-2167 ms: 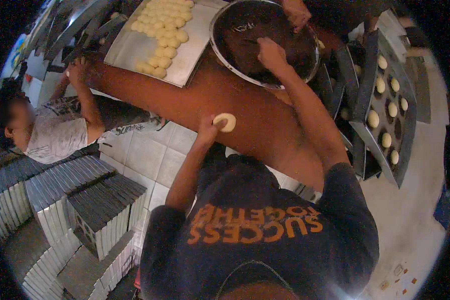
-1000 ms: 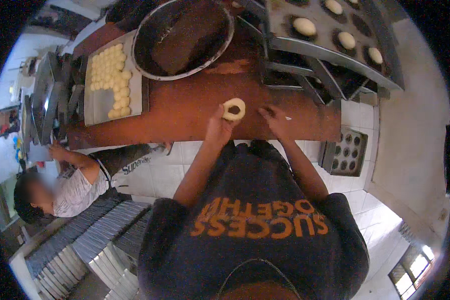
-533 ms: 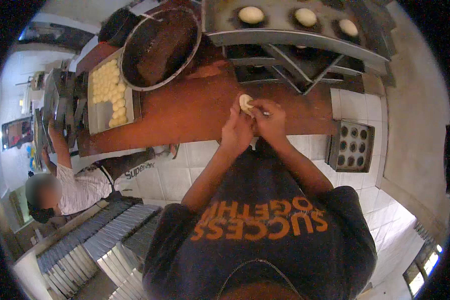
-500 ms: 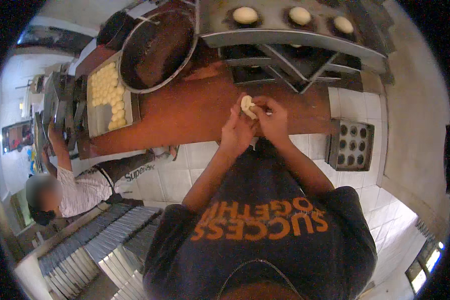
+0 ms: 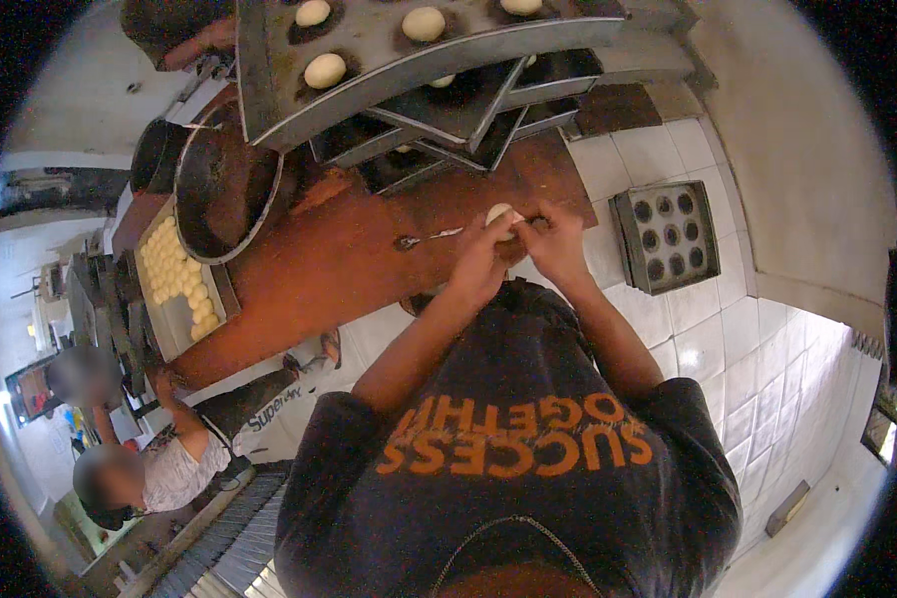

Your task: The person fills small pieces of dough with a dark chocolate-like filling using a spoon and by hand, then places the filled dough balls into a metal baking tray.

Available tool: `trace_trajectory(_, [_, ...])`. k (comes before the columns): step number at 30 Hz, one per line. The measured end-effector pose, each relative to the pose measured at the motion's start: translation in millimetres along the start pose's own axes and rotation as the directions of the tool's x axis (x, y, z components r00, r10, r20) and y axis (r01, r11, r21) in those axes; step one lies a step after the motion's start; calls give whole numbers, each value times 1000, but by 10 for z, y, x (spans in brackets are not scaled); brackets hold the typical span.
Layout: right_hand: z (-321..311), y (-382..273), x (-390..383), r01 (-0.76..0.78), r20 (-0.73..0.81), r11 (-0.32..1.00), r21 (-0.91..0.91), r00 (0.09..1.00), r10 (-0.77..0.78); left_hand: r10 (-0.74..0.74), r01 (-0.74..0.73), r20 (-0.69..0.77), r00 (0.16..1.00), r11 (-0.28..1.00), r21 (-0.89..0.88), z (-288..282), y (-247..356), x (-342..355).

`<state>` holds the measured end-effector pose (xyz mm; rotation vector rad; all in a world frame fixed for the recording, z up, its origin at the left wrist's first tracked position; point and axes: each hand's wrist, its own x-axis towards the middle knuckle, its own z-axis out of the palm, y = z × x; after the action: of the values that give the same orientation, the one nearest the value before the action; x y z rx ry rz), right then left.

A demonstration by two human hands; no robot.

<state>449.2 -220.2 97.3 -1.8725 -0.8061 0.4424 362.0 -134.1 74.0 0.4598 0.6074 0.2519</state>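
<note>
A small pale dough ball (image 5: pixel 498 212) is held up between my two hands, over the front edge of the brown table. My left hand (image 5: pixel 483 261) cups it from below and the left side, fingers wrapped round it. My right hand (image 5: pixel 556 244) pinches at its right edge with closed fingertips. Part of the dough is hidden behind the fingers. Just left of my hands, a metal spoon (image 5: pixel 437 236) lies on the table, its dark-smeared bowl pointing left.
Baking trays (image 5: pixel 434 82) with spaced dough balls are stacked crosswise at the back. A large dark basin (image 5: pixel 231 184) and a tray of dough balls (image 5: pixel 174 277) stand left. A moulded pan (image 5: pixel 671 235) is at right. People (image 5: pixel 174 448) are at far left.
My fingers have closed over the dough, which looked flatter and more open before. The spoon now shows on the table. The view has shifted, and a second person shows at far left.
</note>
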Motion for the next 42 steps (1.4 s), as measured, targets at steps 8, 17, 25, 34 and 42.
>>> trace_trajectory(8, [82,-5,-64,79,-127,996,40,989,-74,65,-48,-113,991,988,144,149,-124,-31])
trace_trajectory(17, [264,-634,-302,522,-79,788,-326,816,-573,9,-10,-20,1000,999,-51,12,299,-544])
trace_trajectory(25, [725,-699,-753,247,28,960,-133,969,-246,82,-81,3,997,993,-87,-403,447,-1260])
trace_trajectory(34, [1121,-922,-1340,509,112,803,-310,858,-501,302,-310,-220,928,951,-4,-766,156,-1782])
trace_trajectory(42, [789,-1129,-1642,414,51,867,-276,907,-417,29,-22,104,994,997,-73,-823,-40,-1926])
